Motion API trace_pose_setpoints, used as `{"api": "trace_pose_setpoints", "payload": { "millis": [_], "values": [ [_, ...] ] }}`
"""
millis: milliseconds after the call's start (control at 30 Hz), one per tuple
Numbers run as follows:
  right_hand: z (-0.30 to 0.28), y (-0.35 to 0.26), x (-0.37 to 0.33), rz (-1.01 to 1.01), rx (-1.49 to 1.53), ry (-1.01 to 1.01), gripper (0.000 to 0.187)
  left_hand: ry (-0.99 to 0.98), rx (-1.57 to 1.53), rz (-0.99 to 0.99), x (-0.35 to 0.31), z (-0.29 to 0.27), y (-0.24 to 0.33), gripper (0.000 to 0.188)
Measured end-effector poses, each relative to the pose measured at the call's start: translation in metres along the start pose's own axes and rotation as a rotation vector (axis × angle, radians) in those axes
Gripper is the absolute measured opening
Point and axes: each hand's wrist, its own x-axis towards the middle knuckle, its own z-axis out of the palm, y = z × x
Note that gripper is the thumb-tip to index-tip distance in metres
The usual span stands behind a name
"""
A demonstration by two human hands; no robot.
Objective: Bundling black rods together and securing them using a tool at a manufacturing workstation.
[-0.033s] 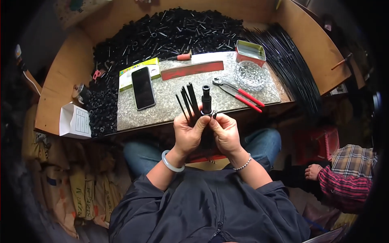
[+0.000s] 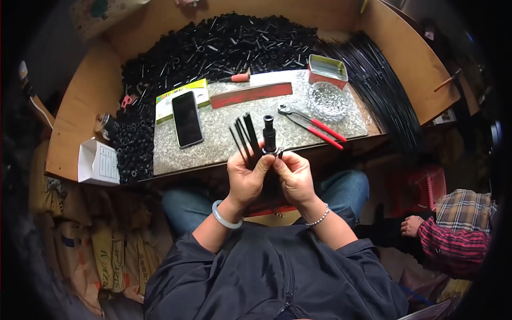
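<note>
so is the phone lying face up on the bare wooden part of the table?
No, the phone lies on the speckled stone slab, partly overlapping a yellow-green box.

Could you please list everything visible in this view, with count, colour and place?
thin rods: a few, black, fanned up from the left hand
cylindrical part: one, black, upright between both hands
phone: one, black, on the stone slab, left
pliers: one pair, red handles, slab right
glass dish: one, clear, slab right
tin: one, red-sided, behind the dish
small parts heap: many, black, back of the bench
long rod bundle: many, black, bench right
box: one, white, bench's left edge
another person's hand: one, plaid sleeve, lower right
left hand: pale bangle on the wrist
right hand: bead bracelet on the wrist
</note>
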Motion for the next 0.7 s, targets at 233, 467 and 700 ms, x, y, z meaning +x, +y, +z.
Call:
{"api": "trace_pose_setpoints", "payload": {
  "millis": [233, 467, 700],
  "values": [
    [0.007, 0.005, -0.013, 0.005, 0.009, -0.038, 0.013, 0.172, 0.059, -0.050, -0.014, 0.003, 0.003, 0.025],
    [0.001, 0.003, -0.001, -0.010, -0.078, -0.136, 0.014, 0.061, 0.026, 0.063, -0.006, -0.001, -0.007, 0.040],
    [-0.002, 0.002, 0.008, 0.073, 0.054, -0.167, 0.013, 0.012, 0.015, 0.055, -0.006, -0.008, -0.013, 0.041]
  ]
}}
